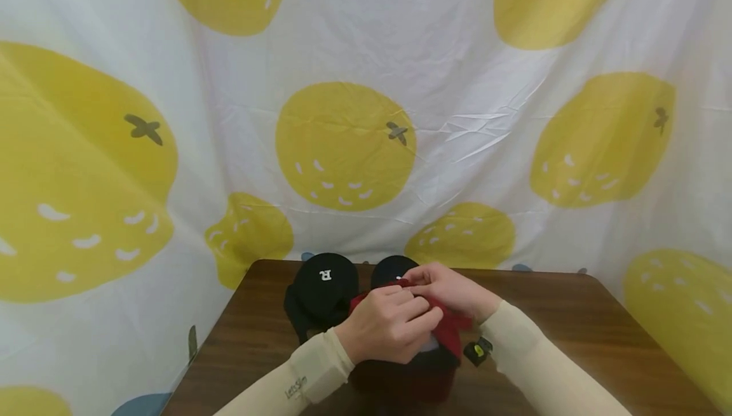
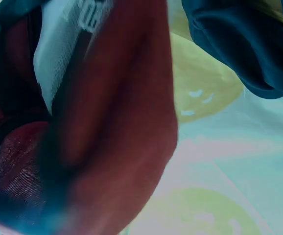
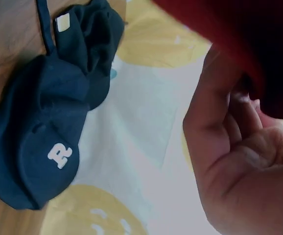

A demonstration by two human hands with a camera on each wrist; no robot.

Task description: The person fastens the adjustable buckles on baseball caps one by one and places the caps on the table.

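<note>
A red cap (image 1: 450, 333) is held up over the table between both hands. The left hand (image 1: 394, 324) has its fingers curled at the cap's near edge. At the cap's upper edge the right hand (image 1: 452, 289) pinches with thumb and fingertips; the exact part held is hidden. In the left wrist view the cap's red cloth (image 2: 136, 127) fills the middle, with a pale grey panel (image 2: 58, 58) and dark trim beside it. From the right wrist, the curled right hand (image 3: 244, 152) shows under the red cap (image 3: 239, 39).
A black cap (image 1: 326, 289) with a white R stands on the brown wooden table (image 1: 549, 327), left of the hands. Behind them sits a dark cap (image 1: 394, 267). A white cloth with yellow lemons (image 1: 345, 146) hangs past the table's back edge. A small black device (image 1: 477, 351) is at the right wrist.
</note>
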